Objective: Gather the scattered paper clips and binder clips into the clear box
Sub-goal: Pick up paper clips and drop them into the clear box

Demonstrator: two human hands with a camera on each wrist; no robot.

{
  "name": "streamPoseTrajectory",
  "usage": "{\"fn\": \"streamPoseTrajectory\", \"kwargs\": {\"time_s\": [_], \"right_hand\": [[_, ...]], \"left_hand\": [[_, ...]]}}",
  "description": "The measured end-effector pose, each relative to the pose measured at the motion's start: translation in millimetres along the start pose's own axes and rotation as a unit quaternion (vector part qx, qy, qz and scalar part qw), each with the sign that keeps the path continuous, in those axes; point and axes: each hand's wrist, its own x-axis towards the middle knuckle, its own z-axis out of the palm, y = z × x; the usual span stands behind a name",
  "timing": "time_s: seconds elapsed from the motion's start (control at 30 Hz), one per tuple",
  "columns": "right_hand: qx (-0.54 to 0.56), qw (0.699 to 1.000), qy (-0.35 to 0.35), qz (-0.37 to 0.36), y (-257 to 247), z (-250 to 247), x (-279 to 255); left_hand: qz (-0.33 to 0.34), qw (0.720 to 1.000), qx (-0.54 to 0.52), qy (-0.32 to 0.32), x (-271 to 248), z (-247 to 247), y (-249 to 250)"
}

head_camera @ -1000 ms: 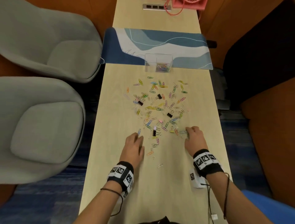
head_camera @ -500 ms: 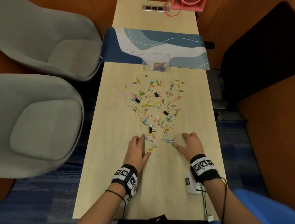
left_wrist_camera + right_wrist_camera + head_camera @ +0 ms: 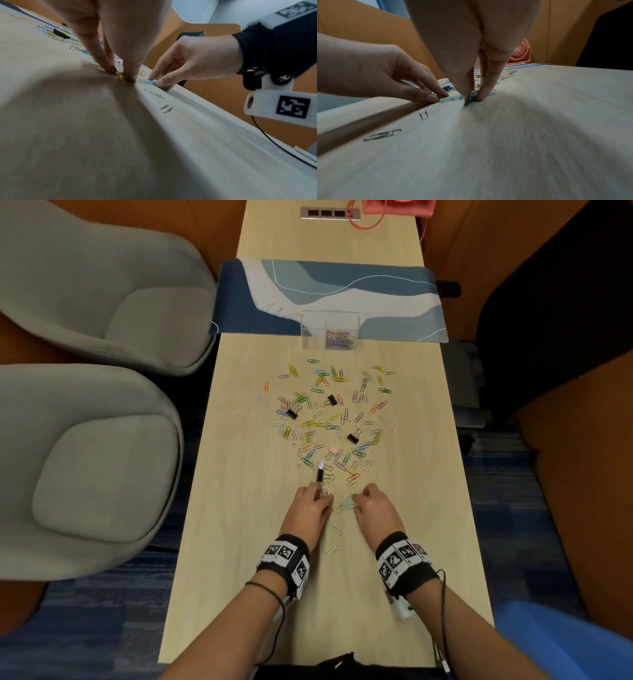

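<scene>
Clips (image 3: 329,419) of many colours lie scattered over the table (image 3: 239,542), with a few black binder clips (image 3: 352,438) among them, all on your side of the box (image 3: 330,329). That box sits at the near edge of the mat (image 3: 329,292) and has a small heap of clips in its right part.

Your left hand (image 3: 310,508) is at the end of the scatter farthest from the box, thumb and fingertips (image 3: 109,67) drawn narrow and pressed to the table, pinching a few clips between them. Your right hand (image 3: 375,508) is just beside it, also narrowed: thumb and fingers (image 3: 483,88) pinch down on a small bunch of pale blue clips (image 3: 344,503) that lies between the two hands. Both palms stay raised off the table, only the tips touching.

Two silver clips (image 3: 337,530) lie still farther from the box, between your wrists. Two grey chairs (image 3: 102,460) stand left of the table, and an orange fan (image 3: 520,54) sits beyond the mat.
</scene>
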Motion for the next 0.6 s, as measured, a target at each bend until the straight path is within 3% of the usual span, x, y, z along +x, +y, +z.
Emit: {"fn": "streamPoseTrajectory", "kwargs": {"time_s": [0.33, 0.6], "right_hand": [[-0.064, 0.995, -0.069, -0.045, -19.5, -15.0, 2.7], [-0.205, 0.958, -0.161, -0.119, -43.9, -31.9, 11.7]], "left_hand": [[0.019, 0.999, 0.018, -0.02, 8.5, -11.7, 0.1], [-0.087, 0.993, -0.077, -0.014, 3.1, -16.0, -11.1]]}}
